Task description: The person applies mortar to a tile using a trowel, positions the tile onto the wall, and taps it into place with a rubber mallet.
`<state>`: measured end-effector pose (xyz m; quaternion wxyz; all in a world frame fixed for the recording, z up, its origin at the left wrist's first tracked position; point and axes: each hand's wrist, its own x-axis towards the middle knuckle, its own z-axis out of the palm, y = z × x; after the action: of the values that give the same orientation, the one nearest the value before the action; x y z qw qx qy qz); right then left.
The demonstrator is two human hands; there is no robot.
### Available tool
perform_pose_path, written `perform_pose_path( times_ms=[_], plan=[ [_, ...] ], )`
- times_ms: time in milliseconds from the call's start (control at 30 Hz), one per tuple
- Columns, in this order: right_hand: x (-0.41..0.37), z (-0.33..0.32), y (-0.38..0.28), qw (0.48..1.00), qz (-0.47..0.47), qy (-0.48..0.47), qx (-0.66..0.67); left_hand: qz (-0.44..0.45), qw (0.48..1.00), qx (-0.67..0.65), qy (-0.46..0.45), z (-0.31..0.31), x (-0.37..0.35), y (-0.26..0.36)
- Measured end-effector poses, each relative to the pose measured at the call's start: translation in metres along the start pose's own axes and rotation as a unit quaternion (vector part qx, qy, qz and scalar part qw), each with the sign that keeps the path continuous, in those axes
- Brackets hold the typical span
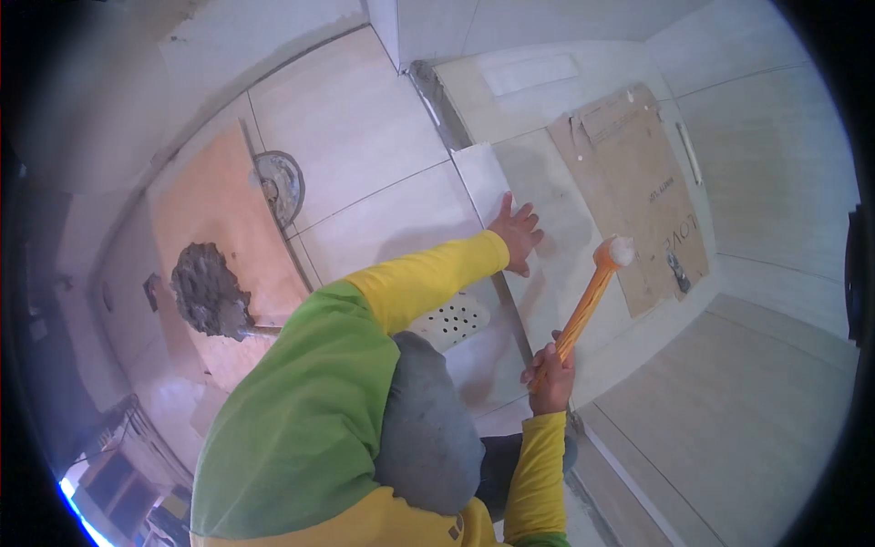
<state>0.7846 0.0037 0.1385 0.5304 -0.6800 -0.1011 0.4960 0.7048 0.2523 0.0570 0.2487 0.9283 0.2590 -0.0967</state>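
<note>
Your left hand [517,235] rests palm down on a pale tile [550,284], its fingers spread apart and gripping nothing. Your right hand [552,378] is wrapped around the lower end of the mallet [588,303], thumb and fingers closed on the orange handle. The mallet slants up and away from you, its whitish head over the near edge of a printed cardboard sheet [633,196]; you cannot tell here whether the head touches anything. The cardboard lies to the right of your left hand, marked with a dark smear near its far right corner. Under your left arm, a white perforated sheet or shoe [451,321] shows beside your grey knee [427,428]. On your left, a heap of grey mortar [210,290] sits on an orange-brown board [208,196], with a round grey-smeared container [281,187] just beside the board.
</note>
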Motion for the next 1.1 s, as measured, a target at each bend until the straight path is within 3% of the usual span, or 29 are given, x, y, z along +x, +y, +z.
perform_pose_path(
  times_ms=[67, 333, 533, 700, 833, 933, 1100],
  plan=[
    [0.001, 0.001, -0.008, 0.999, 0.011, 0.000, -0.031, -0.012, 0.999, 0.020, -0.040, 0.004, 0.000, -0.001],
    [0.017, 0.027, -0.023, 0.995, 0.053, -0.035, -0.078, -0.029, 0.999, 0.009, 0.011, 0.019, -0.001, -0.002],
    [0.045, 0.048, -0.024, 0.996, -0.024, -0.084, -0.032, -0.022, 0.999, -0.012, 0.023, 0.025, -0.002, -0.005],
    [0.072, 0.060, -0.051, 0.971, 0.049, -0.059, -0.225, -0.034, 0.999, -0.012, 0.002, 0.019, -0.008, -0.005],
    [0.084, 0.074, -0.047, 0.968, 0.016, -0.071, -0.241, -0.062, 0.995, -0.026, 0.069, 0.036, -0.018, 0.001],
    [0.096, 0.081, -0.039, 0.965, -0.014, -0.062, -0.256, -0.115, 0.992, 0.024, 0.056, 0.045, -0.024, 0.013],
    [0.103, 0.088, -0.027, 0.958, -0.031, -0.058, -0.278, -0.112, 0.991, -0.005, 0.075, 0.052, -0.024, 0.012]
  ],
)
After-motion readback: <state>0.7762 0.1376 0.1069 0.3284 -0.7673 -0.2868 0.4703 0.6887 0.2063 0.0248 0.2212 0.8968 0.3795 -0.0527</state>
